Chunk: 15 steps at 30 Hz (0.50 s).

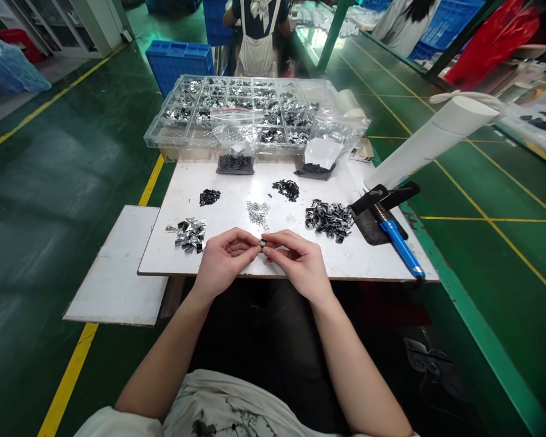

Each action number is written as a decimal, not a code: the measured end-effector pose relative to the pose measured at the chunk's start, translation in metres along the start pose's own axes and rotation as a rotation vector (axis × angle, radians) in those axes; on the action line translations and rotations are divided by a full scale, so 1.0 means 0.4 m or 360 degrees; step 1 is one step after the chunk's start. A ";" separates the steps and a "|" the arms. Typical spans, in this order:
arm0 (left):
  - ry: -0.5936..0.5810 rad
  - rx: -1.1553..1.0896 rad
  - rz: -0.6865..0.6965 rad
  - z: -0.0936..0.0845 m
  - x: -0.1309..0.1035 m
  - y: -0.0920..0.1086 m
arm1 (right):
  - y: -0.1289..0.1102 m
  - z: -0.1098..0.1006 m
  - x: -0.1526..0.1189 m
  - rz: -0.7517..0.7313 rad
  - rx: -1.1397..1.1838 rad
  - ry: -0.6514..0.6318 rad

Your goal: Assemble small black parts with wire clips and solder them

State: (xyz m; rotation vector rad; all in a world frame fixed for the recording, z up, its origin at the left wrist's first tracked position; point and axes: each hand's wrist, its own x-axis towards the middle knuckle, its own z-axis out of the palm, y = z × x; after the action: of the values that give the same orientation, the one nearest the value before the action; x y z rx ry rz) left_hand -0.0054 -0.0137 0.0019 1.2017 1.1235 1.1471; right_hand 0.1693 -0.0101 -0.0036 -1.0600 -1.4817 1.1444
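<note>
The left hand [225, 258] and right hand [299, 261] meet at the fingertips, each pinching the same small metallic part [262, 243] between thumb and forefinger, the other fingers loosely curled. The part sits above the near edge of the white table [236, 212], just below a pile of tiny silvery pieces [257, 212].

Your bare left hand [222, 258] and bare right hand [300, 261] meet over the white rectangular tabletop [364, 261], fingertips pinching a small, shiny, dark part [262, 243]. Just beyond them lie tiny silvery bits [257, 212]. A shiny silver-and-black heap [191, 235] sits to your left; a glossy black pile [330, 220] sits right, near a blue-handled, pen-shaped tool [400, 246]. A clear plastic compartment tray [175, 138] stands behind.
</note>
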 end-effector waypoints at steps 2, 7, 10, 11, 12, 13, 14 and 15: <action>0.0007 0.0022 0.0016 0.001 -0.001 -0.001 | 0.003 -0.002 0.001 0.0041 0.0066 0.0000; 0.0019 0.0064 0.0054 0.001 -0.003 0.000 | 0.004 0.000 0.003 0.0152 0.0203 0.0013; 0.0044 0.0093 0.0061 0.003 -0.005 0.000 | 0.002 0.002 0.005 0.0237 0.0278 0.0035; 0.0052 0.0099 0.0062 0.004 -0.005 0.000 | 0.001 0.003 0.005 0.0264 0.0299 0.0035; 0.0059 0.0104 0.0062 0.005 -0.005 -0.001 | 0.001 0.003 0.006 0.0289 0.0318 0.0030; 0.0064 0.0112 0.0062 0.006 -0.004 -0.002 | 0.000 0.003 0.006 0.0313 0.0333 0.0023; 0.0071 0.0124 0.0065 0.007 -0.004 -0.003 | -0.001 0.002 0.007 0.0335 0.0345 0.0018; 0.0082 0.0141 0.0077 0.008 -0.004 -0.005 | -0.001 0.002 0.008 0.0356 0.0357 0.0014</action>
State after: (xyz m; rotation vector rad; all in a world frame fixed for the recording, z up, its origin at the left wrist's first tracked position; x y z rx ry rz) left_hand -0.0024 -0.0157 0.0002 1.2795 1.2006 1.1812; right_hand 0.1680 -0.0071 -0.0025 -1.0901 -1.2159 1.4248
